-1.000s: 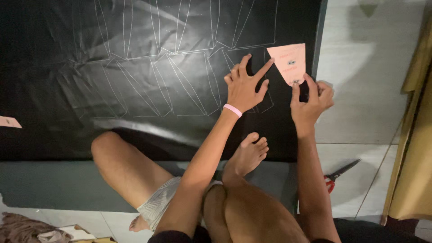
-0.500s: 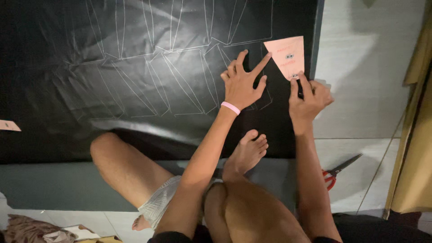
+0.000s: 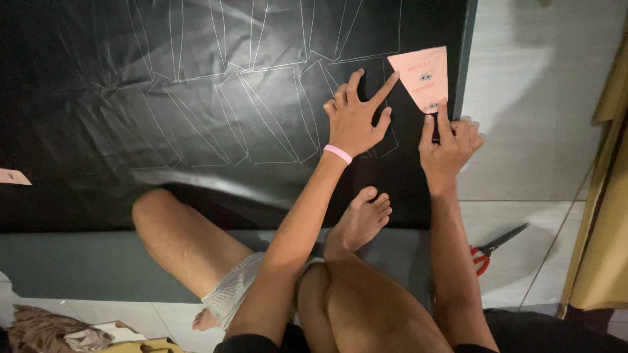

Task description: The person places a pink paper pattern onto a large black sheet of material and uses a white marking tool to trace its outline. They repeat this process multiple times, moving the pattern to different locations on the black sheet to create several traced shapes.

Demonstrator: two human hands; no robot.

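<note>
In the head view, a pink paper template (image 3: 422,77) is laid near the upper right of the frame, at the right edge of a black sheet (image 3: 131,131) marked with white traced outlines (image 3: 255,111). The left hand (image 3: 356,121) is spread flat, its forefinger pressed on the template's left edge. The right hand (image 3: 450,140) is loosely curled, two fingertips pinning the lower tip; whether a marker is held cannot be told. Tracing seems in hand; steadiness is needed next. Red-handled scissors (image 3: 494,248) are left on the floor at lower right.

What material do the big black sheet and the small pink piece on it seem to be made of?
Black sheet: probably faux leather or vinyl, with soft sheen and smooth wrinkles, marked with pale traced lines. Pink trapezoid template: likely card or stiff paper, flat, matte, with crisp edges. The left hand and right hand hold it flat.
</note>
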